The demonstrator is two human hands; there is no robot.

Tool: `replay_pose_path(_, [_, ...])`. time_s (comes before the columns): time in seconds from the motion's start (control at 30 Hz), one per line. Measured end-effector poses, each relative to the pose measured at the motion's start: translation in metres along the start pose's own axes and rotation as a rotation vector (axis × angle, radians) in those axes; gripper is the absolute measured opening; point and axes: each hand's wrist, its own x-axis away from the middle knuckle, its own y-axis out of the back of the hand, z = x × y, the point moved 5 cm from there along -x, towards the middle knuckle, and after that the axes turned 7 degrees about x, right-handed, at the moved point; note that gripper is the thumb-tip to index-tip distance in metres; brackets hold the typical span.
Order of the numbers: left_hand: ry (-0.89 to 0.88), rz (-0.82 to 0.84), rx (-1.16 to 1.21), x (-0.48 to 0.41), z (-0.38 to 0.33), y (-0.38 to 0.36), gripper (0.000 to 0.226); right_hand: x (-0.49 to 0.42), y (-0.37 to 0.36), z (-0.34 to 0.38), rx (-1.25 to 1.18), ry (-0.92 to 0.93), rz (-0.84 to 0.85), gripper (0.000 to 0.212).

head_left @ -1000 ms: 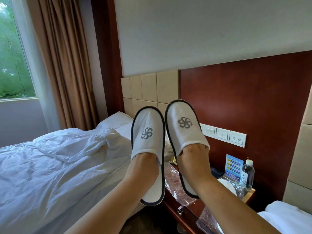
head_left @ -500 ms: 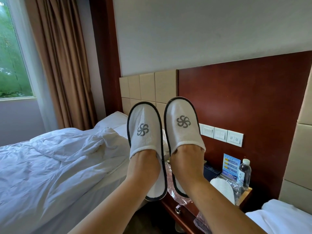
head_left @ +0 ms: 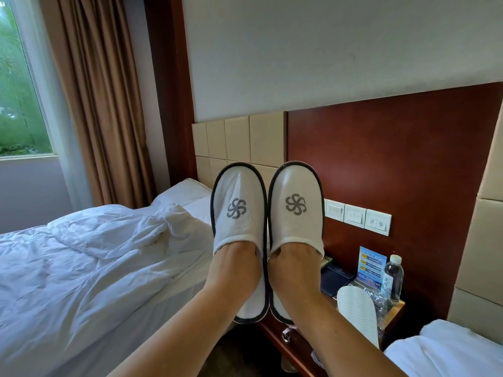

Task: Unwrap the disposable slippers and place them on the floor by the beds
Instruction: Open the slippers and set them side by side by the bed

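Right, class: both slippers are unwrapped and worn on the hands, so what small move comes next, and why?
Probably lower the left hand and right hand toward the floor beside the bed. Each sits inside an unwrapped slipper, the left slipper and right slipper held up in the air, not yet placed.

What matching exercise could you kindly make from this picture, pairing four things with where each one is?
Things: 1 left slipper; 2 water bottle; 3 spare slipper; 4 switches.
Places: A on the wood panel; B sole up on the nightstand; C over the left hand; D upright beside the blue card.
Pairs: 1-C; 2-D; 3-B; 4-A.
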Motion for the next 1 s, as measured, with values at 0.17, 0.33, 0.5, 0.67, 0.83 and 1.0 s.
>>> replay_pose_path(0.17, [-0.013,0.099,-0.185,-0.004,0.007,0.0,0.037,0.005,-0.002,0.002,-0.201,0.039,0.055,0.02])
replay_pose_path(0.33, [-0.355,-0.293,-0.022,0.011,0.009,0.015,0.015,0.005,-0.007,0.001,-0.215,0.031,0.194,0.029])
replay_pose_path(0.5, [-0.245,0.095,-0.233,0.007,0.008,-0.006,0.027,0.008,-0.011,-0.003,-0.213,0.009,0.238,0.043])
replay_pose_path(0.67, [-0.123,0.101,-0.143,-0.005,0.02,-0.007,0.025,0.014,-0.008,0.004,-0.197,0.051,0.142,0.036])
replay_pose_path(0.83, [-0.123,0.204,-0.453,-0.015,0.028,-0.017,0.042,0.012,-0.012,0.005,-0.215,0.055,0.17,0.037])
replay_pose_path(1.0, [-0.242,-0.024,0.06,0.003,0.021,-0.001,0.021,0.011,-0.012,0.003,-0.212,0.082,0.191,0.043])
